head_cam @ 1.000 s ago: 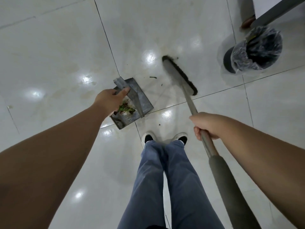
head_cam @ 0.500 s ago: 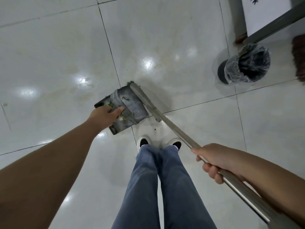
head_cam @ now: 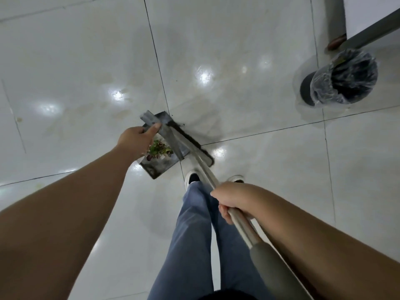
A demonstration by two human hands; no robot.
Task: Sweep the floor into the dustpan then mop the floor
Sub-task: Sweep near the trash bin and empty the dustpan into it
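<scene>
Dustpan (head_cam: pixel 161 163): grey metal, on the white tiled floor (head_cam: pixel 86 61) just ahead of the person's shoes (head_cam: pixel 192 177), near a crossing of tile joints. Contents: a small heap of green and reddish scraps (head_cam: pixel 159 149) toward its near end.

Left hand (head_cam: pixel 136 140): fingers closed around the dustpan's upright handle (head_cam: pixel 151 121), thumb laid along it.

Broom (head_cam: pixel 192 146): long head with dark bristles lying against the dustpan's right edge, touching it; metal shaft running back over the jeans (head_cam: pixel 190 234) to a grey grip.

Right hand (head_cam: pixel 234 201): fingers wrapped around the shaft, just above the grey grip.

Surroundings: waste bin (head_cam: pixel 344 80) with a clear plastic liner, well apart to the upper right; beside it a grey post (head_cam: pixel 335 18) and a slanting grey bar (head_cam: pixel 376 29). Faint yellowish stains (head_cam: pixel 91 113) mark the floor left of the dustpan. A few dark specks lie at the dustpan's far corner.
</scene>
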